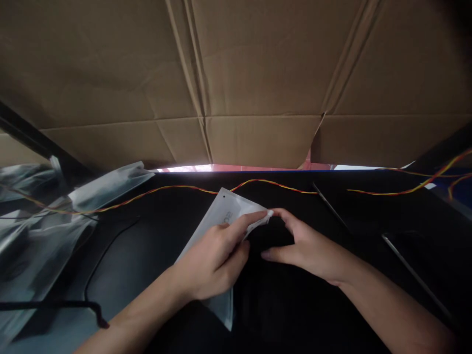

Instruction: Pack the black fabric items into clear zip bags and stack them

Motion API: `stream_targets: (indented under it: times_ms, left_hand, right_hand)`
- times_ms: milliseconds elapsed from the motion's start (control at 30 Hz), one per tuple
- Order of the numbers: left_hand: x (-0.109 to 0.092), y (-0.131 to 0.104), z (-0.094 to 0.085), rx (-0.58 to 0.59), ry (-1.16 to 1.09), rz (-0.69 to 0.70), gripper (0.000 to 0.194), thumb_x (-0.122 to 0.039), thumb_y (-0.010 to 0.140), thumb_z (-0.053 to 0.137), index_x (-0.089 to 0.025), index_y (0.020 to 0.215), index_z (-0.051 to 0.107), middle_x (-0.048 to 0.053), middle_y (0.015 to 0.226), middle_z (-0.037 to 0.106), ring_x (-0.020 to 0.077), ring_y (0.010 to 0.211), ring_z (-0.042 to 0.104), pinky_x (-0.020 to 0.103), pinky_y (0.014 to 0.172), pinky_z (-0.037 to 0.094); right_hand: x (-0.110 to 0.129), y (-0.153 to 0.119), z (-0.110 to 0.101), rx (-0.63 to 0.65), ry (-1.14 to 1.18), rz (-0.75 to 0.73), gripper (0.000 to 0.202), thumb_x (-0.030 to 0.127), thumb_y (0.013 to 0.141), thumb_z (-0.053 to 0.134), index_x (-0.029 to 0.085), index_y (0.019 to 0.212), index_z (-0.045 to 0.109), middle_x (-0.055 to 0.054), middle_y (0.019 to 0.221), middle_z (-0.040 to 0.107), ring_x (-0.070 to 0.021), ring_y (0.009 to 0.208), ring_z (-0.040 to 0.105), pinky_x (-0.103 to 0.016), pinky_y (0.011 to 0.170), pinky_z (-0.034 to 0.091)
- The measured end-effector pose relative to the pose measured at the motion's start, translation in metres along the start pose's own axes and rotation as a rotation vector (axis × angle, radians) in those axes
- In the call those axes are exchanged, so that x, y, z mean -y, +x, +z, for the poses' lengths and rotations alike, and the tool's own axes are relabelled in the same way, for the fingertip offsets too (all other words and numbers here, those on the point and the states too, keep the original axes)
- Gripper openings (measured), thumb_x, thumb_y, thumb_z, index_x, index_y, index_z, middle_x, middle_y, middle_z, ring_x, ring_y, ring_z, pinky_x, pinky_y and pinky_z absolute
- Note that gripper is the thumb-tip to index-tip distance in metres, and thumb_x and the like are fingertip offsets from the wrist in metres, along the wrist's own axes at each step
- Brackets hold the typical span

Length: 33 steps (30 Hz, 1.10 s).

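A whitish translucent plastic bag [206, 228] with grey print and a small dark hole near its top corner lies slanted over the black surface. My left hand [217, 260] grips it, its index finger stretched along the bag to the right corner and its thumb bent below. My right hand [298, 241] is at that same corner, the index fingertip touching the bag's edge. The right thumb stands apart from the fingers, and the space between them holds nothing. Whatever the bag contains cannot be made out.
Brown cardboard [258, 73] rises behind the black table [287, 305]. A twisted red and yellow wire [177, 187] crosses the back. More plastic bags [44, 250] and a black cable [99, 260] are at left. Two dark flat objects, one [416, 275] nearer, lie at right.
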State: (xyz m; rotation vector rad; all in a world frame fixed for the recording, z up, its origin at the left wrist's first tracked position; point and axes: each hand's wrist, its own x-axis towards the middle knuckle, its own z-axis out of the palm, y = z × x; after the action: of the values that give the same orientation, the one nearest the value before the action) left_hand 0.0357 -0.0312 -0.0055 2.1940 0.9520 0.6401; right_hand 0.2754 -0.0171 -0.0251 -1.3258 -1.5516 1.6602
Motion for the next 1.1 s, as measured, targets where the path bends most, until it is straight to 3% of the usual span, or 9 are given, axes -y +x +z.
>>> stream_targets:
  times_ms: [133,300,500,600,767,833,933,1000,1100]
  left_hand:
    - [-0.001,-0.003,0.002,-0.005,-0.103,-0.062,0.058,-0.015,0.104,0.045,-0.028,0.161,0.042,-0.009,0.068,0.048,0.0113,0.055,0.048,0.024,0.055,0.037]
    - [0.001,-0.004,0.003,-0.002,-0.189,-0.161,0.059,-0.02,0.105,0.049,-0.028,0.162,0.04,-0.01,0.067,0.044,0.011,0.054,0.042,0.024,0.052,0.034]
    - [0.0,-0.003,0.005,0.016,-0.201,-0.178,0.058,-0.021,0.105,0.052,-0.028,0.161,0.041,-0.011,0.064,0.043,0.0101,0.052,0.039,0.024,0.05,0.03]
    - [-0.001,-0.002,0.004,-0.003,-0.197,-0.19,0.058,-0.022,0.104,0.053,-0.026,0.161,0.041,-0.01,0.066,0.047,0.011,0.055,0.042,0.024,0.053,0.032]
    - [0.004,-0.001,0.005,-0.015,-0.199,-0.256,0.06,-0.023,0.103,0.055,-0.025,0.162,0.042,-0.011,0.063,0.049,0.0112,0.054,0.043,0.024,0.054,0.034]
    - [0.008,0.0,0.007,-0.024,-0.226,-0.286,0.059,-0.025,0.103,0.055,-0.024,0.161,0.044,-0.01,0.064,0.052,0.0114,0.055,0.045,0.023,0.055,0.035]
    - [0.013,0.001,0.01,-0.026,-0.273,-0.32,0.062,-0.026,0.101,0.057,-0.023,0.161,0.045,-0.008,0.067,0.058,0.0117,0.056,0.048,0.022,0.054,0.035]
    - [0.015,0.002,0.01,-0.035,-0.286,-0.335,0.064,-0.022,0.098,0.058,-0.022,0.161,0.046,-0.007,0.067,0.058,0.0113,0.056,0.047,0.021,0.053,0.034]
    - [0.016,0.003,0.009,-0.07,-0.325,-0.35,0.064,-0.022,0.097,0.06,-0.021,0.16,0.047,-0.008,0.066,0.056,0.0101,0.055,0.043,0.02,0.051,0.032]
  right_hand:
    - [-0.003,0.005,0.004,-0.214,0.147,0.129,0.091,0.037,0.069,0.096,0.031,0.149,0.054,-0.008,0.14,0.07,-0.0328,0.14,0.063,-0.054,0.122,0.045]
    - [-0.003,0.01,0.009,-0.179,0.445,0.234,0.076,0.038,0.075,0.09,0.027,0.143,0.059,-0.01,0.131,0.076,-0.0318,0.121,0.075,-0.049,0.108,0.058]
    - [-0.022,0.01,0.022,-0.26,0.059,-0.09,0.095,0.032,0.078,0.084,0.031,0.16,0.036,-0.008,0.131,0.073,-0.0289,0.125,0.072,-0.054,0.118,0.05]
    - [-0.024,0.006,0.017,-0.232,-0.176,-0.138,0.098,0.03,0.083,0.08,0.035,0.165,0.026,-0.009,0.136,0.069,-0.0292,0.126,0.071,-0.06,0.119,0.048]
    - [-0.008,-0.006,-0.012,-0.334,-0.502,-0.283,0.087,0.051,0.092,0.08,0.033,0.163,0.034,-0.014,0.152,0.058,-0.0354,0.136,0.064,-0.061,0.116,0.051]
    - [0.003,-0.016,-0.021,-0.265,-0.614,-0.424,0.069,0.054,0.093,0.08,0.037,0.154,0.052,-0.011,0.16,0.054,-0.0357,0.146,0.056,-0.057,0.12,0.05]
    - [0.017,-0.031,-0.021,0.118,-0.758,-0.459,0.064,0.056,0.077,0.095,0.043,0.136,0.073,-0.003,0.164,0.055,-0.0412,0.152,0.051,-0.057,0.119,0.053]
    - [0.019,-0.037,-0.014,0.229,-0.84,-0.43,0.07,0.044,0.073,0.1,0.039,0.138,0.075,-0.003,0.167,0.056,-0.0444,0.156,0.046,-0.062,0.123,0.049]
    - [0.016,-0.035,-0.002,0.204,-0.94,-0.453,0.074,0.011,0.078,0.088,0.032,0.147,0.071,-0.006,0.167,0.058,-0.0411,0.157,0.048,-0.062,0.128,0.045]
